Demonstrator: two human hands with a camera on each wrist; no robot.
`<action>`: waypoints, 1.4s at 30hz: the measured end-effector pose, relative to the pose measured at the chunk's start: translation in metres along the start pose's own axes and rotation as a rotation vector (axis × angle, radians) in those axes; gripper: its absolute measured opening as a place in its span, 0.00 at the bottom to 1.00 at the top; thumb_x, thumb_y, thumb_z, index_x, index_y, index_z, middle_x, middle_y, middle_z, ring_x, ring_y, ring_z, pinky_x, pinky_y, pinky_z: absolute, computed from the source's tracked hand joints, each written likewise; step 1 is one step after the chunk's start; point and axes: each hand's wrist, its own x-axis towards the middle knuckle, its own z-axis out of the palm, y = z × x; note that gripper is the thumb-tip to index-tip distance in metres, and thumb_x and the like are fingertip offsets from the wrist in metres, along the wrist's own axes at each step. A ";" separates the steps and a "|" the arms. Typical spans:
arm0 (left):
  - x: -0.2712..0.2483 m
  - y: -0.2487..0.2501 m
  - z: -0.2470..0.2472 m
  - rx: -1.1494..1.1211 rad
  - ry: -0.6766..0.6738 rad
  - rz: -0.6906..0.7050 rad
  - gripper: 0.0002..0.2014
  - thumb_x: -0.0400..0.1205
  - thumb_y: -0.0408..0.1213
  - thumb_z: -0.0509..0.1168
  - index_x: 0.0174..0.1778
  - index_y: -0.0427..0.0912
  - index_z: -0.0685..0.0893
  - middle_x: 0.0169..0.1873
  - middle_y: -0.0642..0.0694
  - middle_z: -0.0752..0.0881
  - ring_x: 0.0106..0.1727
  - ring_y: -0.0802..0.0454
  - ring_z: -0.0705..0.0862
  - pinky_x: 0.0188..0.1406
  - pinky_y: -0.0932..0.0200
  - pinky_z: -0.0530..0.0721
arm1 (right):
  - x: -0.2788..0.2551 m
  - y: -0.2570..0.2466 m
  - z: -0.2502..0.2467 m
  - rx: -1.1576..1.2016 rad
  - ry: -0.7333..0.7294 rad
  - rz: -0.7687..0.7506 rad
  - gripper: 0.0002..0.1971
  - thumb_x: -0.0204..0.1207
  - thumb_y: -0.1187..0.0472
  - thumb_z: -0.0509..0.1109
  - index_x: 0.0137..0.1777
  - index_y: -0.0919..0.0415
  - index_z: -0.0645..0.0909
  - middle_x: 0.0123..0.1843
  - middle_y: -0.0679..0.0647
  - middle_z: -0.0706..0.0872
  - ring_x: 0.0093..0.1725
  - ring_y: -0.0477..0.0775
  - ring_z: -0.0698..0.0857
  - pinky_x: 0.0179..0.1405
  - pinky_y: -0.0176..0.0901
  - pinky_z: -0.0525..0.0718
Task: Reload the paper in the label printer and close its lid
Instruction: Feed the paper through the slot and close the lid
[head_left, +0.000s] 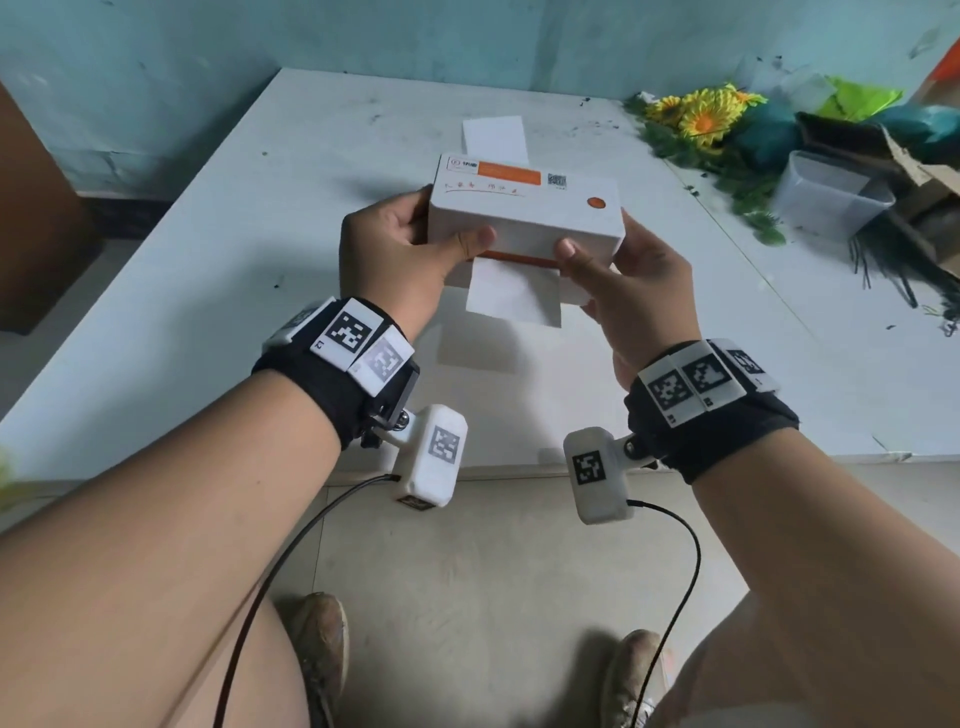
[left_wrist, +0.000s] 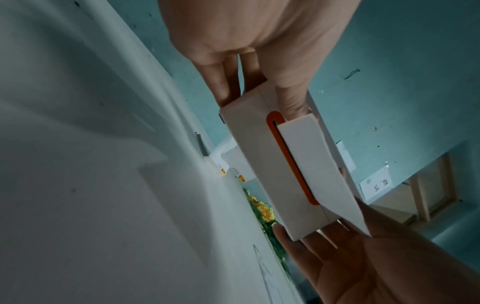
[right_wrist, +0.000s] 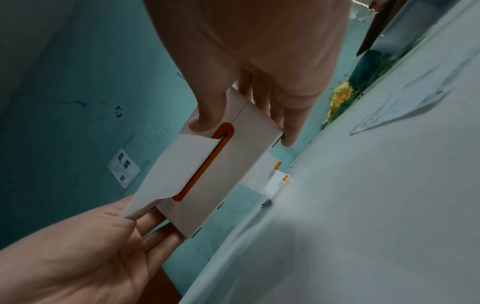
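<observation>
White label printer (head_left: 524, 208) held above the table (head_left: 260, 218), lid down, the left hand (head_left: 400, 244) and right hand (head_left: 631, 280) gripping its ends; label paper (head_left: 514, 296) hangs from the orange slot (left_wrist: 291, 158). Uneven squeezing could skew or jam the strip.

Near table (head_left: 208, 291): bare, open to a hand.
Right: flowers (head_left: 698, 117), tub (head_left: 826, 195), box (head_left: 919, 171) crowd it.
Behind printer (head_left: 524, 208): paper (head_left: 493, 136).
</observation>
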 end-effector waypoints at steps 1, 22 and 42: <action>0.001 -0.003 -0.001 -0.015 0.024 -0.030 0.18 0.72 0.31 0.86 0.58 0.40 0.96 0.50 0.47 0.98 0.52 0.50 0.97 0.60 0.51 0.94 | 0.000 0.003 0.000 -0.021 0.019 0.020 0.14 0.80 0.64 0.83 0.64 0.57 0.93 0.54 0.52 0.98 0.52 0.50 0.96 0.60 0.52 0.95; -0.002 -0.025 -0.015 0.255 0.002 -0.148 0.18 0.68 0.59 0.83 0.42 0.48 0.95 0.41 0.49 0.98 0.45 0.46 0.97 0.55 0.38 0.94 | -0.005 0.026 -0.004 -0.157 0.150 0.153 0.25 0.63 0.43 0.91 0.48 0.51 0.80 0.34 0.44 0.93 0.56 0.67 0.97 0.60 0.75 0.92; -0.001 -0.023 -0.015 0.554 -0.134 -0.139 0.23 0.86 0.55 0.71 0.65 0.40 0.79 0.45 0.59 0.79 0.50 0.52 0.82 0.56 0.54 0.80 | -0.011 0.017 -0.003 -0.148 0.064 0.228 0.39 0.56 0.38 0.87 0.61 0.59 0.77 0.69 0.68 0.88 0.69 0.73 0.90 0.67 0.79 0.88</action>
